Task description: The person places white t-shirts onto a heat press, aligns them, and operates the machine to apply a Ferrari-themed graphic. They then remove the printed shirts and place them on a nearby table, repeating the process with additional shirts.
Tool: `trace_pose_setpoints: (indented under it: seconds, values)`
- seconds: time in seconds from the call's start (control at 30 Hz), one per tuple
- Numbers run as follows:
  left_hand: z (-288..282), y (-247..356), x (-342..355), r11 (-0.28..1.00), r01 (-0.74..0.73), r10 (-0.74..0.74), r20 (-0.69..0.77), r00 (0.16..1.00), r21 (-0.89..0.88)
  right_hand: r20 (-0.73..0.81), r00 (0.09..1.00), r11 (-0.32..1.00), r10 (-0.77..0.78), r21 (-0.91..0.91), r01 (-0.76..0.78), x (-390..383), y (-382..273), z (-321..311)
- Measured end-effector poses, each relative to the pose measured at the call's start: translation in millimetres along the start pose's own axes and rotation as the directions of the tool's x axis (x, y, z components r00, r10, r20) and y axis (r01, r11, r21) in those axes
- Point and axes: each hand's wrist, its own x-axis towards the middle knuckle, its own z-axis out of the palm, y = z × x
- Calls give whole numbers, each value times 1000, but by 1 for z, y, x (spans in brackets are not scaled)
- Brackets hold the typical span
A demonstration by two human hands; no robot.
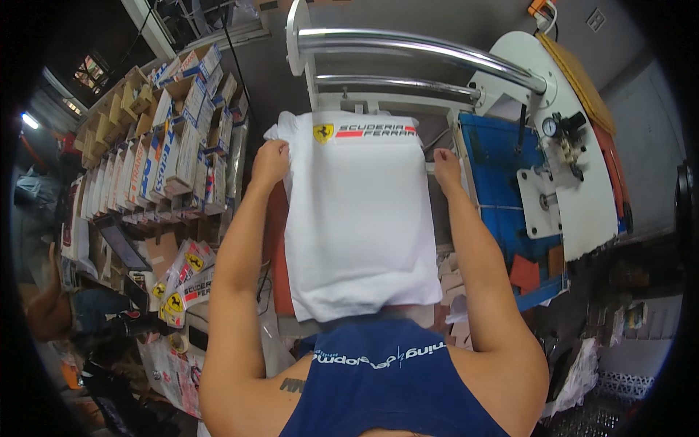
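Note:
A white shirt [357, 218] lies spread over a flat bed in front of me. Across its far end is a clear transfer film [378, 131] with a yellow shield emblem and black and red lettering. My left hand [272, 160] is closed at the shirt's far left edge, its fingers on the bunched fabric there. Just off the far right edge, my right hand [447, 171] has its fingers curled together; whether fabric is between them is hidden.
A white press frame with chrome bars [422, 51] stands beyond the shirt. To the right are a blue board [502, 182] and a pressure gauge [551, 127]. Boxes [153, 153] stack up at left, above more printed transfer films [182, 284]. Scraps [455, 284] lie at right.

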Motion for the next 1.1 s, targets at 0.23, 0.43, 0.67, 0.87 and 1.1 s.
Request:
trace_pose_setpoints:
  seconds: [0.23, 0.43, 0.67, 0.87, 1.1]
  values:
    - [20, 9, 66, 914, 126, -217, 203, 955, 387, 490, 741, 791, 459, 153, -592, 38, 24, 2]
    - [12, 36, 108, 934, 328, -328, -21, 944, 141, 1, 993, 977, 122, -175, -120, 79, -42, -23]
    - [74, 54, 125, 991, -47, 16, -241, 970, -125, -174, 977, 790, -125, -613, -8, 130, -98, -12]
    - [132, 70, 117, 807, -573, 586, -71, 807, 142, 312, 856, 699, -413, -495, 517, 81, -63, 52]
    - [137, 76, 174, 985, -62, -51, 613, 789, 162, 233, 950, 850, -207, -438, 293, 72, -55, 66]
